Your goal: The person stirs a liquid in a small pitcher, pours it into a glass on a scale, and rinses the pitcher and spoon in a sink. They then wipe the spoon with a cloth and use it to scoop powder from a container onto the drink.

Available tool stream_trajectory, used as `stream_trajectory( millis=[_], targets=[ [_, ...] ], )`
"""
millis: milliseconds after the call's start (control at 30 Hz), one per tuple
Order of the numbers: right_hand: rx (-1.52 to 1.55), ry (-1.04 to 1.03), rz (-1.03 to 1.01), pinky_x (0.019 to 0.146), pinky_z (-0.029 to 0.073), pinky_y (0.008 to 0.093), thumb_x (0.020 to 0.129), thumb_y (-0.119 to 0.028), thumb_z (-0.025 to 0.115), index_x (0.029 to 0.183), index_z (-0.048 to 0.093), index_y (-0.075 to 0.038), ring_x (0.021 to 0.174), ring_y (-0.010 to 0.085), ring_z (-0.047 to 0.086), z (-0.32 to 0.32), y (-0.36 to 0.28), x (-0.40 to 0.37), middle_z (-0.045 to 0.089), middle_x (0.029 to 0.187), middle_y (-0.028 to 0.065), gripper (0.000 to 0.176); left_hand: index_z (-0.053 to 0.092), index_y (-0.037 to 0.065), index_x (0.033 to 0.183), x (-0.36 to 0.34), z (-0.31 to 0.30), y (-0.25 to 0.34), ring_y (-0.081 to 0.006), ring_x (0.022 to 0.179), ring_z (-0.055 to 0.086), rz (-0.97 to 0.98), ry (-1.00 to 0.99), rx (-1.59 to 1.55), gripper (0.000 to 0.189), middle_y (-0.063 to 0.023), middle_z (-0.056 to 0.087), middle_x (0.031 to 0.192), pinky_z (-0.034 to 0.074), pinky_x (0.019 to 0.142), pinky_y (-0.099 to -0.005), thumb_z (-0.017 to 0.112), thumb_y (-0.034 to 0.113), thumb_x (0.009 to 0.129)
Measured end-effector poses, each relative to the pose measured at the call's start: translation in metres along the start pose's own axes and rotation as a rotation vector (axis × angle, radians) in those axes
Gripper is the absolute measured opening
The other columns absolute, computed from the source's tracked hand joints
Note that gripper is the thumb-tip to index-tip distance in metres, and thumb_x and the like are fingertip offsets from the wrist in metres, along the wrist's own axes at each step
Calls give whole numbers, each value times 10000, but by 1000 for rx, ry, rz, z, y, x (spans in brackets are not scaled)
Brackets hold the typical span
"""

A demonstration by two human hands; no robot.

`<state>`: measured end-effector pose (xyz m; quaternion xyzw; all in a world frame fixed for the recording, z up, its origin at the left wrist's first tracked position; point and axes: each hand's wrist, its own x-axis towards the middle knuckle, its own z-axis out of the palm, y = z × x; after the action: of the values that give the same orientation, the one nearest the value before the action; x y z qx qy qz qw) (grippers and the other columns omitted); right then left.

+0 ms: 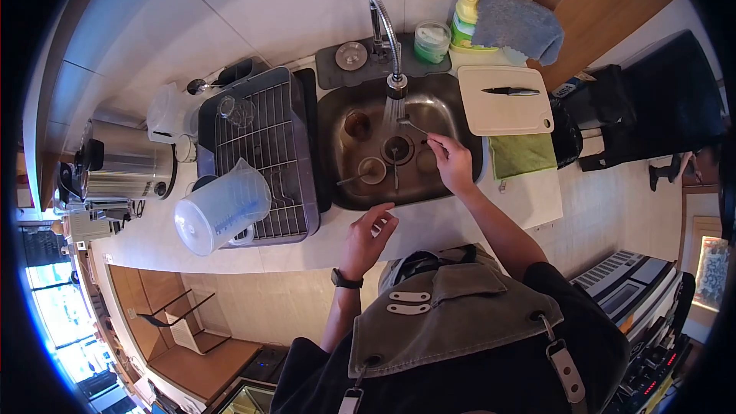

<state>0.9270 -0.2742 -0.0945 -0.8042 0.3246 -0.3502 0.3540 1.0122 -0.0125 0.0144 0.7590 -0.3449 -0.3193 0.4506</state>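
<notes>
My right hand (452, 161) is closed on the handle of a small metal spoon (415, 127), its end under the running water. The water falls from a flexible faucet (395, 86) into the steel sink (337, 138). In the sink are a brown-tinted glass (357, 126), a small round cup (373, 171) with a utensil beside it, and another thin utensil (396, 172) near the drain. My left hand (371, 236) hovers by the front counter edge, fingers loosely curled and apart, holding nothing.
Left of the sink, a dish rack (303, 192) holds a clear glass and a plastic measuring jug (230, 203). To the right lie a cutting board (498, 115) with a knife (512, 91) and a green cloth (521, 156). A soap bottle (464, 19) stands behind.
</notes>
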Motion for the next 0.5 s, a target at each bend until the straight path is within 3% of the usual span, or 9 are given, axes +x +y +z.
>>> stream_trajectory(
  millis=[67, 267, 367, 500],
  targets=[
    [-28, -12, 11, 625, 548, 401, 969, -197, 749, 1088, 785, -124, 672, 283, 679, -7, -10, 4, 735, 852, 114, 144, 680, 70, 1311, 1, 1, 1, -211, 867, 731, 5, -8, 2, 358, -79, 769, 1013, 569, 774, -344, 740, 181, 976],
    [-142, -64, 28, 682, 584, 412, 979, -241, 732, 1116, 785, -137, 805, 322, 739, 17, -7, 27, 764, 914, 140, 181, 678, 70, 1311, 0, -2, 0, -213, 867, 732, 20, -1, 5, 359, -81, 769, 1013, 570, 773, -346, 740, 178, 974],
    [-86, -136, 266, 712, 596, 423, 979, -282, 715, 1136, 776, -109, 845, 342, 752, 50, 11, 41, 784, 933, 136, 242, 677, 69, 1311, -4, -4, 0, -210, 864, 731, 14, 4, 2, 361, -80, 769, 1010, 569, 772, -344, 743, 173, 971],
    [173, -139, 665, 643, 582, 395, 982, -269, 672, 1116, 773, -47, 709, 273, 739, 101, 58, 58, 789, 862, 105, 279, 675, 67, 1310, -8, -5, -2, -204, 846, 725, 7, 10, 5, 364, -78, 770, 1007, 569, 769, -343, 745, 164, 967]
  ],
)
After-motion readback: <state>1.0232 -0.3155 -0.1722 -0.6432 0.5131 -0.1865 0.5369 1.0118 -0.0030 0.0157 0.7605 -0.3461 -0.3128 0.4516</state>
